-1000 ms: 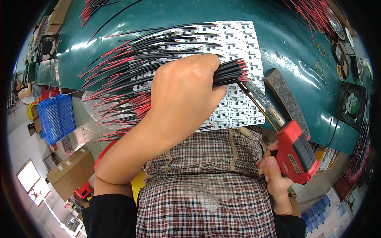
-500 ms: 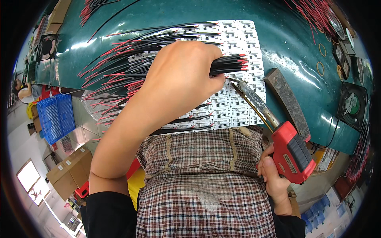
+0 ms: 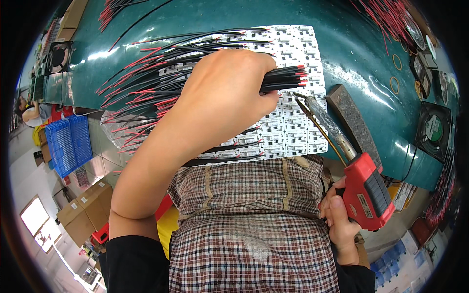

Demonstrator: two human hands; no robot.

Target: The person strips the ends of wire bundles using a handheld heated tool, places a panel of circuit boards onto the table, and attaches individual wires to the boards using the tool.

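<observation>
My left hand (image 3: 234, 90) is closed round a bundle of black wires with red ends (image 3: 288, 78), held over a white panel of small circuit boards (image 3: 298, 117). More black and red wires (image 3: 146, 90) fan out to the left, some lying with their ends on the boards. My right hand (image 3: 340, 215) grips a red and black soldering gun (image 3: 369, 193) by its handle. The gun's metal tip points up and left, just right of the left thumb and a little below the bundle's ends. A thin brass-coloured tube (image 3: 325, 132) runs along its barrel.
A dark rectangular bar (image 3: 354, 124) lies right of the panel on the green table (image 3: 361, 44). Beyond it are a black fan (image 3: 434, 129) and rubber bands (image 3: 394, 85). Red wires (image 3: 386, 19) lie at the far right, a blue basket (image 3: 69, 145) at left.
The soldering gun has shifted a little right and down, its tip drawing away from the left thumb. My left hand with the wire bundle has moved very slightly right.
</observation>
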